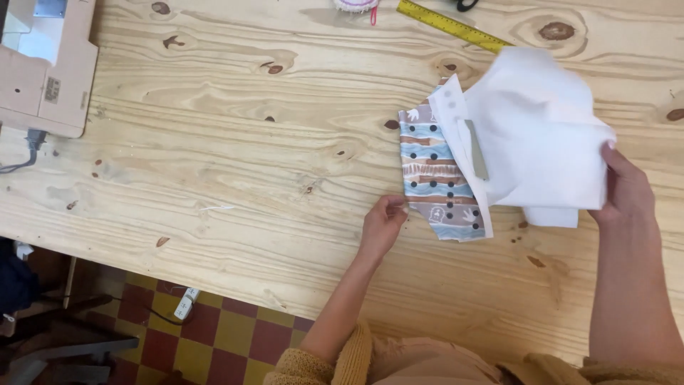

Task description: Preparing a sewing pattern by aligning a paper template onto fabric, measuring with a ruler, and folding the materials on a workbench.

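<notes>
Left hand [382, 223] pinching patterned fabric [438, 175] edge, right hand [627, 187] gripping white cloth [538, 128]

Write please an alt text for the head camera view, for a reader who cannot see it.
A person's left hand pinches the edge of a patterned fabric piece on a wooden table, while the right hand grips white cloth folded over it. A yellow ruler lies at the far edge, and a sewing machine stands at the left.
</notes>
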